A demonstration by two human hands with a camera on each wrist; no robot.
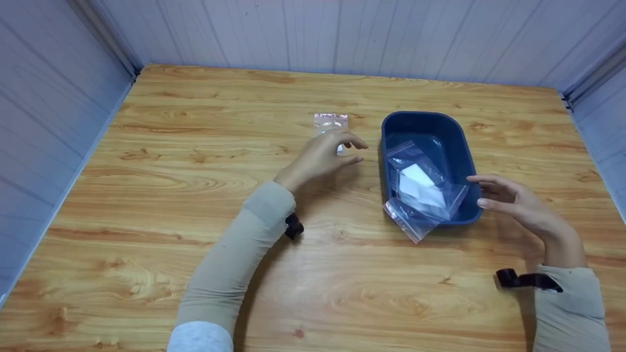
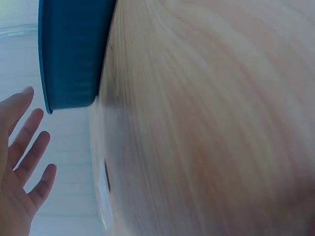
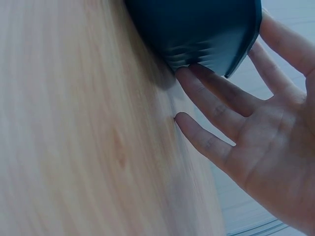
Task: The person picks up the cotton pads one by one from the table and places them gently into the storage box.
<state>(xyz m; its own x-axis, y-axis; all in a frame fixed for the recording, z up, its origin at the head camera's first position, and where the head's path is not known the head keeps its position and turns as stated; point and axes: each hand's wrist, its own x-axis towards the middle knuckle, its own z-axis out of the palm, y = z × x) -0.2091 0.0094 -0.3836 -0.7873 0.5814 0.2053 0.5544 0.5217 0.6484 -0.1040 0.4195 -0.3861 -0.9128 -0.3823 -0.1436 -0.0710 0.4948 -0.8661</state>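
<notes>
My left hand (image 1: 325,152) is above the table, left of a dark blue plastic bin (image 1: 468,146), its fingers bent loosely around nothing. Partly hidden behind that hand lies a small clear zip bag (image 1: 331,120). In the left wrist view, the spread fingers of the left hand (image 2: 19,172) stand apart from the bin (image 2: 74,54). My right hand (image 1: 518,203) is at the bin's right side. Its extended fingertips touch the outer wall in the right wrist view. Inside the bin, clear zip bags (image 1: 424,188) with white contents lie towards the near end; one bag corner hangs over the rim.
The bin stands on a wood-grain table (image 1: 161,234). Pale panel walls (image 1: 313,34) border the table at the back and both sides. A black wrist camera (image 1: 293,226) sits at the left sleeve, another camera (image 1: 508,278) at the right.
</notes>
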